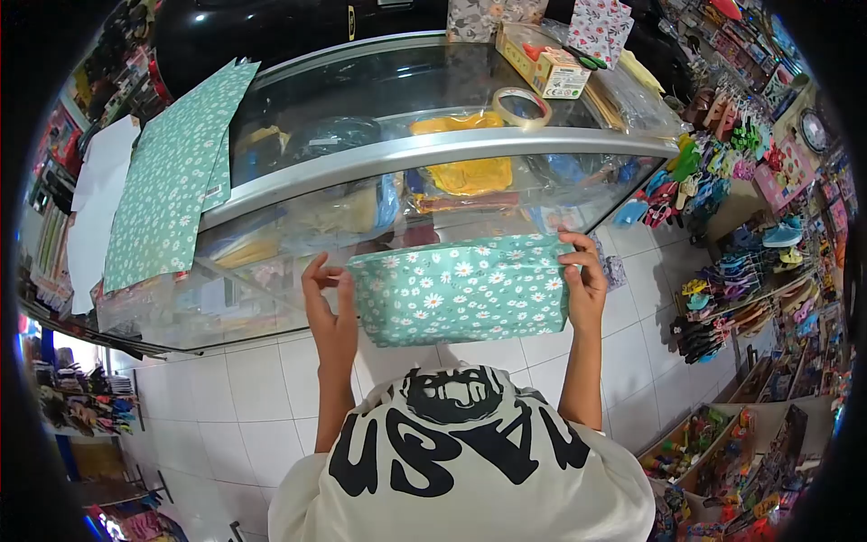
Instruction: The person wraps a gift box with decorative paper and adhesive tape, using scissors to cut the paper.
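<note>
In the head view, a green daisy-print paper (461,294), apparently folded into a wide rectangle, is held up in front of my white printed shirt. My right hand (585,271) pinches its upper right corner, fingers at the edge and top. At the opposite end, my left hand (332,303) is beside the left edge, thumb close to the paper and fingers spread apart. Whether the left thumb touches the edge is hard to make out. Behind the paper stands a glass display counter (307,176) with a metal rim.
More green daisy-print sheets (172,181) and a white sheet (99,208) lie over the counter's left end. A tape roll (522,108), a small box (562,77) and floral gift bags (601,27) sit on top. Crowded racks of hair clips (722,117) line the right side.
</note>
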Demonstrator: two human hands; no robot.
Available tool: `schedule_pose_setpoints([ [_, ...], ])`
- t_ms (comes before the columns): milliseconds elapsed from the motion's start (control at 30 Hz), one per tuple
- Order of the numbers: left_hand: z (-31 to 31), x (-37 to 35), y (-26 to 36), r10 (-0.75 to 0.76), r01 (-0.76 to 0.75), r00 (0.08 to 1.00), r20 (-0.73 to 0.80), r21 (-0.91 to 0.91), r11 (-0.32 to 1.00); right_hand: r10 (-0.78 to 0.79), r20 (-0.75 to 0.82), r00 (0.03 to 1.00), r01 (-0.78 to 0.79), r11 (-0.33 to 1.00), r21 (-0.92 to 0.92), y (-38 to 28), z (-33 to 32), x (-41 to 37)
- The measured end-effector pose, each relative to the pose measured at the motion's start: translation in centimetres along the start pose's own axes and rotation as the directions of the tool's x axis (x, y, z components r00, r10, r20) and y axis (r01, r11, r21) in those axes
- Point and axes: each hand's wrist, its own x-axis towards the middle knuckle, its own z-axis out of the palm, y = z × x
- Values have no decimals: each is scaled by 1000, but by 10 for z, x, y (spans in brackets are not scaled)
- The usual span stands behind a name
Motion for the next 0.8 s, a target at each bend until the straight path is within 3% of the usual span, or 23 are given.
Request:
schedule_pose_setpoints([
  [100, -9, 6, -17, -151, 190, 970, 191, -203, 961, -24, 3, 1000, 24, 998, -55, -5, 6, -3],
  [233, -20, 14, -23, -257, 312, 931, 261, -196, 930, -29, -21, 999, 27, 994, -105, -11, 13, -11],
  [333, -28, 16, -27, -265, 378, 890, 370, -278, 883, -20, -31, 999, 17, 994, -106, -17, 23, -20],
  [667, -54, 24, -30, -232, 435, 834, 501, -339, 834, 107, -100, 989, -128, 960, -247, -38, 34, -60],
  [767, -59, 21, -19, -213, 437, 823, 527, -346, 830, 162, -33, 986, -146, 761, -632, -67, 56, -56],
  [800, -59, 19, -13, -171, 404, 831, 530, -364, 839, 125, 37, 991, -60, 689, -722, -74, 70, -55],
])
